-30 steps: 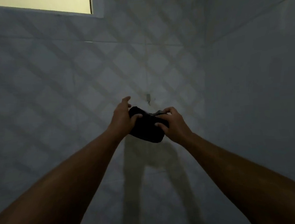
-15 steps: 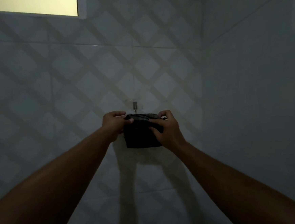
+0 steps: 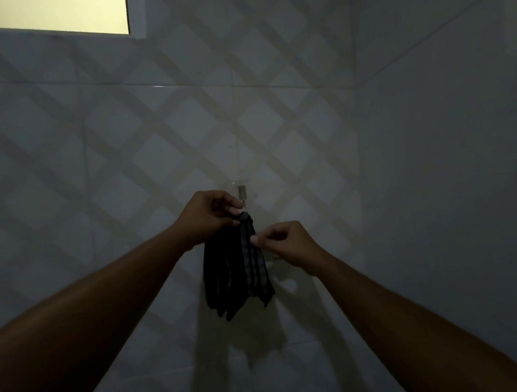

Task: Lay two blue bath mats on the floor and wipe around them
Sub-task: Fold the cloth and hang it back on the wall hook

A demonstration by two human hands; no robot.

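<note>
Two bare forearms reach up toward a dim, diamond-patterned tiled wall [image 3: 123, 144]. A dark striped cloth [image 3: 237, 271] hangs limp just below a small metal wall hook [image 3: 242, 192]. The left hand [image 3: 209, 216] pinches the cloth's bunched top at the hook. The right hand [image 3: 285, 243] pinches its right edge lower down. A lit window [image 3: 51, 14] shows at upper left.

window [image 3: 51, 14]: cut off by the top edge, only its lower strip shows
hook [image 3: 242, 192]: small and dim, lower tip hidden behind the left hand [image 3: 209, 215]
cloth [image 3: 237, 275]: top bunched under the left hand's fingers; colour too dark to tell
forearms: run off the near edge
</note>
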